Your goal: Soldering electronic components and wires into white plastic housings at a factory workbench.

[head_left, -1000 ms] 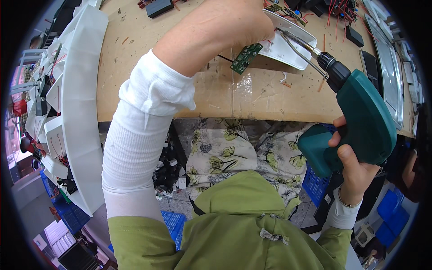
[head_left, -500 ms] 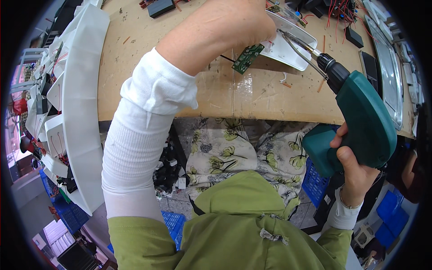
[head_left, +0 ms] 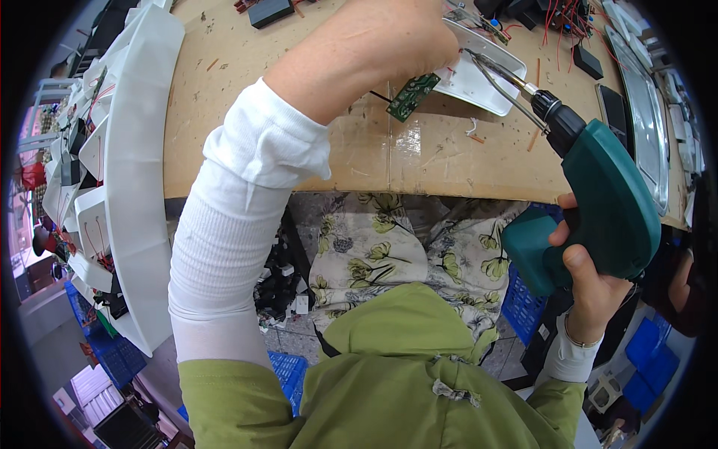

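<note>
My right hand (head_left: 591,280) grips a green pistol-shaped soldering gun (head_left: 609,198), with a black collar, a metal barrel and a thin curved tube beside it. Its tip reaches into a shallow white plastic casing (head_left: 490,93), close to my left hand (head_left: 404,37). That hand bends over the casing's left end with its fingers curled. Its fingertips, and whatever they hold, are hidden behind the hand. A green circuit board (head_left: 411,97) sticks out below the left hand, at the casing's near left corner, with a dark lead on its left.
Red-wired parts (head_left: 565,19) and a black block (head_left: 588,62) lie at the back right, by a dark phone (head_left: 613,108) and a metal tray (head_left: 652,127). Another black block (head_left: 270,13) is at the back left. A white panel (head_left: 138,187) stands along the table's left side.
Almost nothing differs. The white casing has shifted a few pixels upward, and the soldering gun's body sits very slightly lower. Both hands keep their poses.
</note>
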The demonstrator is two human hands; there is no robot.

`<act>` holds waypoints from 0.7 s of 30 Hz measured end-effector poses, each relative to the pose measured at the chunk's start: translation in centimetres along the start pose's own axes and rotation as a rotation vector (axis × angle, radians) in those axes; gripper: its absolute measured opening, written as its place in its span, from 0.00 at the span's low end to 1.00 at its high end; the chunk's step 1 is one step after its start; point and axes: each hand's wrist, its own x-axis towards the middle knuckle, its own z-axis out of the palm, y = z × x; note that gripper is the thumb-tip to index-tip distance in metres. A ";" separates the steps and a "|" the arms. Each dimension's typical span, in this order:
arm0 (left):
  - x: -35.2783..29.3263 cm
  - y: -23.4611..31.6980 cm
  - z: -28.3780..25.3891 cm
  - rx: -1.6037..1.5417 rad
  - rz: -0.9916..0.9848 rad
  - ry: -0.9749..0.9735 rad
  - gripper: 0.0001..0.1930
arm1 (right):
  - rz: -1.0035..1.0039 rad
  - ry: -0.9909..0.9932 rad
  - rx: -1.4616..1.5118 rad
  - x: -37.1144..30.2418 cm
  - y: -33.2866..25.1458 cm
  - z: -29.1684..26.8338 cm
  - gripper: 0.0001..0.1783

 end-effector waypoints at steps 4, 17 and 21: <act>0.1 0.5 -0.1 0.078 -0.024 -0.044 0.13 | 0.010 -0.031 0.119 0.2 0.1 -0.2 0.31; 0.1 0.6 -0.3 0.111 0.000 -0.070 0.13 | -0.016 -0.010 -0.005 0.4 -0.2 0.3 0.32; -1.6 0.3 0.7 0.142 0.193 0.144 0.12 | -0.020 -0.011 -0.018 0.3 -0.3 0.2 0.32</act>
